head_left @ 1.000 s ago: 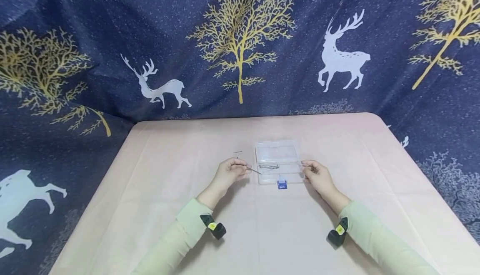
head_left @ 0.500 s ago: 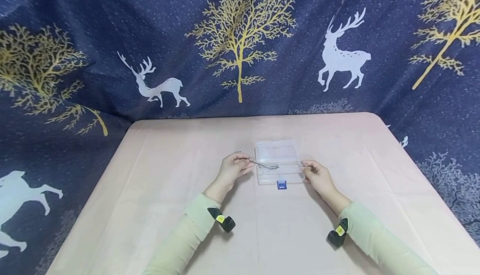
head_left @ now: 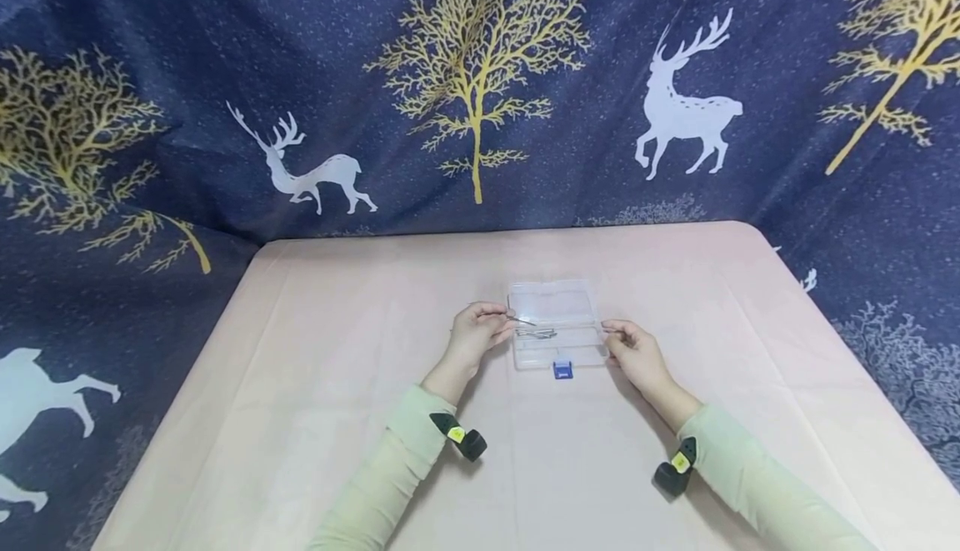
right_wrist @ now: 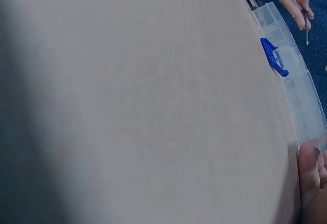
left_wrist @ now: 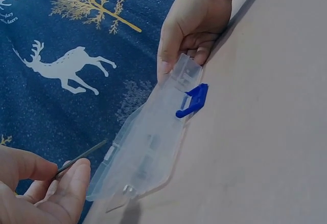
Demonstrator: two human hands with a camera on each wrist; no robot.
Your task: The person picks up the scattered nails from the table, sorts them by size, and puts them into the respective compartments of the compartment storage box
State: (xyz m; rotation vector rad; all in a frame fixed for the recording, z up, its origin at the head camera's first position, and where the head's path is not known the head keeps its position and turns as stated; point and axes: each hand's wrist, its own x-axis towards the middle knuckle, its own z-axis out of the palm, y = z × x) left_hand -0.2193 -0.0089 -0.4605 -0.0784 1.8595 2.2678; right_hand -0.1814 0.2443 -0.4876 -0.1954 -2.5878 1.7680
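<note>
My left hand [head_left: 472, 336] pinches a thin dark metal rod [left_wrist: 80, 158] between thumb and fingertips. The rod's free end points over the left part of a clear plastic box [head_left: 553, 303], whose lid is raised at the back. Several thin metal rods [head_left: 537, 334] lie together in the box's rear left compartment. At the box's right end, my right hand [head_left: 637, 357] holds the edge between thumb and fingers. A blue latch [head_left: 563, 370] hangs at the box's front. What kind of rods these are is too small to tell.
The box stands on a table with a pale pink cloth [head_left: 360, 301]. Beside its left end, a thin rod [left_wrist: 116, 207] lies on the cloth. Behind the table hangs a dark blue curtain [head_left: 420, 192] printed with deer and trees.
My left hand has moved right and a little toward the back, carrying the rod from the box's front left to above its rear left part. My right hand stays at the box's right end.
</note>
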